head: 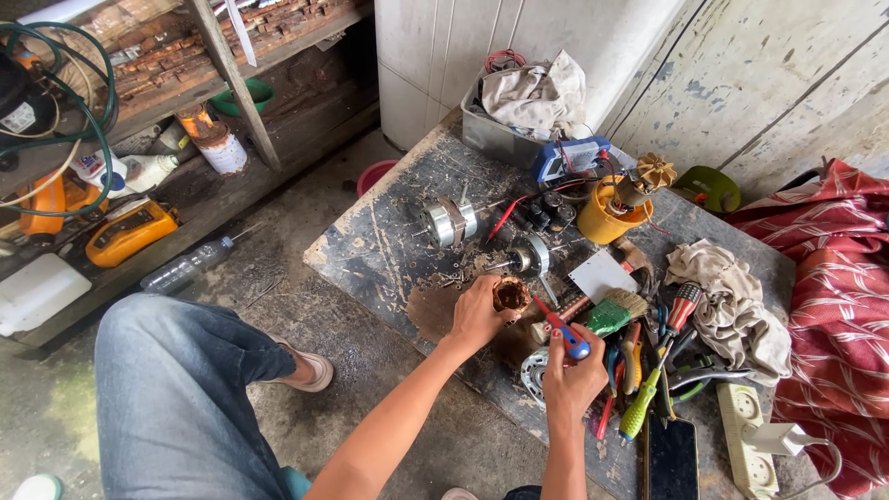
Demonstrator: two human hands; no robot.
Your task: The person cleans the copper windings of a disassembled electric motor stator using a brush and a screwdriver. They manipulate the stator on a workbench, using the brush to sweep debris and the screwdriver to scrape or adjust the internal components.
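Note:
My left hand [479,318] grips a rusty brown motor stator [510,295], held upright over the worn dark workbench [375,250]. My right hand [573,375] holds a screwdriver with a red and blue handle [565,334], its tip pointing up-left toward the stator's rim. Just below the hands lies a round silver motor end cover [534,370]. A silver motor housing [448,222] and a rotor with a shaft [528,258] lie further back on the bench, with small screws scattered between them.
Screwdrivers, pliers and a green-handled brush [619,311] are piled right of my hands, beside a dirty rag [732,306], a phone [673,458] and a power strip [748,449]. A yellow cup [602,218] and grey bin [495,139] stand at the back. My knee [176,389] is left.

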